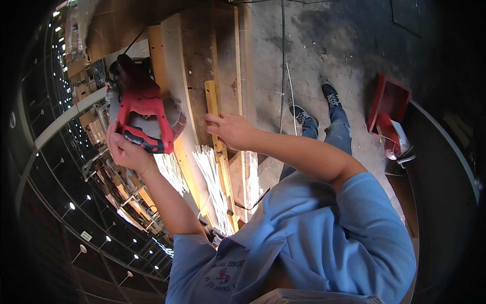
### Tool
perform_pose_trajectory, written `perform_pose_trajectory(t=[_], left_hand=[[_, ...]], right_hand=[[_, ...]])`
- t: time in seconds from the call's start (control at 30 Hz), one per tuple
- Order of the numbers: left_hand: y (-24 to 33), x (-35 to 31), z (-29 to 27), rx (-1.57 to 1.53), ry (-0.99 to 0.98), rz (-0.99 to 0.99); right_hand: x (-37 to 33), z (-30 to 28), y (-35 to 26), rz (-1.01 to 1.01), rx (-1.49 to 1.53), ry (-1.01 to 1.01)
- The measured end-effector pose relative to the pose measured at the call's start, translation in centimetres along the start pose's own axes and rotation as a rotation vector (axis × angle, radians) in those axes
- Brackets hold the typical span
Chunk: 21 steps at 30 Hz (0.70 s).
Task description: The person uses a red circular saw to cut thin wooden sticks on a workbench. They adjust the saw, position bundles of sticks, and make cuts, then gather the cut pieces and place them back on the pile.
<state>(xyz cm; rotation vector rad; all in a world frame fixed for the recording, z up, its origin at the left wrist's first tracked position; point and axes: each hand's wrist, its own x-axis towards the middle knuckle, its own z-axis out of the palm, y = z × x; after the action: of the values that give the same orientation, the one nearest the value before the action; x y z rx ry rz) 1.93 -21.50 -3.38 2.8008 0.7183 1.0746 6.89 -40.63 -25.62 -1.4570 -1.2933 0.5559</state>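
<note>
The left hand (130,153) bends its fingers at the grip of a red power saw (142,104) (whether they close round it, I cannot tell); pale strips (206,164) lie to the right; next, a yellowish wooden strip (211,96) runs under the right hand (232,130), its fingers spread.

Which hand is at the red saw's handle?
It's the left hand, at the red-and-black handle of the red saw. The right hand is apart from the saw, over the yellowish wooden strip.
</note>
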Motion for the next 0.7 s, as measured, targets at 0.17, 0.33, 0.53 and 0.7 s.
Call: perform_pose_trajectory(t=[0.17, 0.33, 0.53, 0.7], left_hand=[[-0.7, 1.9, -0.9, -0.058, -0.026, -0.051], [-0.8, 2.2, -1.0, -0.041, -0.034, -0.032], [-0.4, 1.5, -0.7, 0.015, -0.027, 0.010], [-0.4, 1.3, -0.7, -0.004, -0.022, -0.019]], right_hand=[[0.0, 0.2, 0.3, -0.008, -0.004, -0.041], [0.0, -0.3, 0.3, -0.003, 0.004, -0.088], [0.0, -0.5, 0.2, -0.011, 0.010, -0.061], [-0.1, -0.3, 0.3, -0.034, 0.003, -0.026]])
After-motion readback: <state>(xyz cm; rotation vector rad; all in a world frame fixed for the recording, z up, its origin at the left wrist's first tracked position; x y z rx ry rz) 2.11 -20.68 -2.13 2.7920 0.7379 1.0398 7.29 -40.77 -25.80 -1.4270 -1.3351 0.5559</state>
